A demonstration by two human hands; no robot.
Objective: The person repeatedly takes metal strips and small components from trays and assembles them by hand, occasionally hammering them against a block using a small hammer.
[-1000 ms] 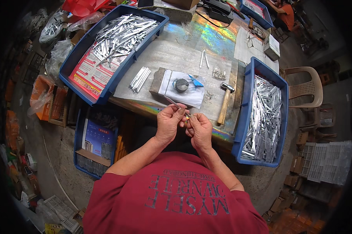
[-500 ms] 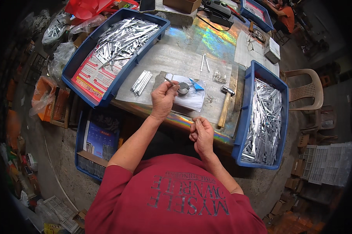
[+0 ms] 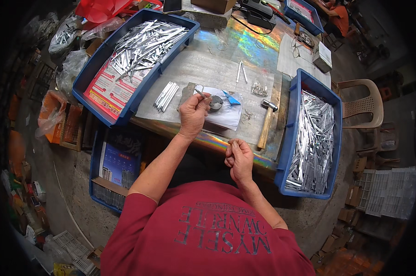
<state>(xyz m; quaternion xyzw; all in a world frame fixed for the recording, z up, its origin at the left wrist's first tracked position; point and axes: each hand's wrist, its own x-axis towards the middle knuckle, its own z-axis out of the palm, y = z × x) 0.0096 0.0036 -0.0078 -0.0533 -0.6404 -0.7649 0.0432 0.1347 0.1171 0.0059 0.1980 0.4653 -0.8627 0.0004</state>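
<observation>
Above the work surface, my left hand (image 3: 193, 118) pinches a thin metal strip (image 3: 199, 93) between thumb and fingers. Just beside those fingertips sits a dark round metal piece (image 3: 216, 104) on white paper (image 3: 227, 120), with a small blue folded piece (image 3: 231, 98) next to it. My right hand (image 3: 239, 160) is closed in a pinch near the table's front edge; whatever its fingertips hold is too small to name. A hammer (image 3: 266, 126) with a wooden handle lies to the right of the paper. Left of it is a neat row of silver strips (image 3: 166, 96).
Blue trays of silver strips stand at left (image 3: 120, 117) and right (image 3: 286, 177). Small metal pins (image 3: 248, 114), a little pile of parts (image 3: 259, 89) and two loose strips (image 3: 241, 72) lie on the table. A plastic chair (image 3: 369, 108) stands at right; another person (image 3: 339, 20) sits far right.
Both hands keep nearly the same place and grip. The whole view has shifted very slightly.
</observation>
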